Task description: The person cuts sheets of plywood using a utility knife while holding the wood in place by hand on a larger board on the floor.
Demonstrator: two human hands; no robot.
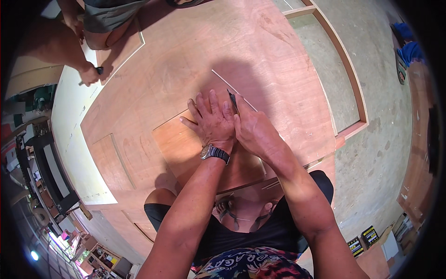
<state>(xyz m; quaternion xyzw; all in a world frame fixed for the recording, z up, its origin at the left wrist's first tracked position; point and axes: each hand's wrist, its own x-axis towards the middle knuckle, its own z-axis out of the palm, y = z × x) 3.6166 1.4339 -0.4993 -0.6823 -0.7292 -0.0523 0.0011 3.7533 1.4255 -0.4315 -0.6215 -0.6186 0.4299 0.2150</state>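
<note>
My left hand (213, 122), with a watch (215, 154) at its wrist, presses down with fingers spread on a small rectangular plywood piece (178, 145). Right beside it, my right hand (253, 128) is closed around a black utility knife (232, 100) whose tip points away from me. Part of the knife is hidden by my fingers. A thin pale wooden strip (225, 82) runs past the knife, and its lower part passes behind my right hand. Both hands are over a large reddish plywood sheet (186, 65).
At the upper left, another person's hand (89, 74) holds a dark-ended tool above a white sheet (69, 125). A wooden frame (355, 93) lies on the concrete floor (385, 139) to the right. Another plywood piece (113, 160) rests at left. My feet (227, 207) are below the near edge.
</note>
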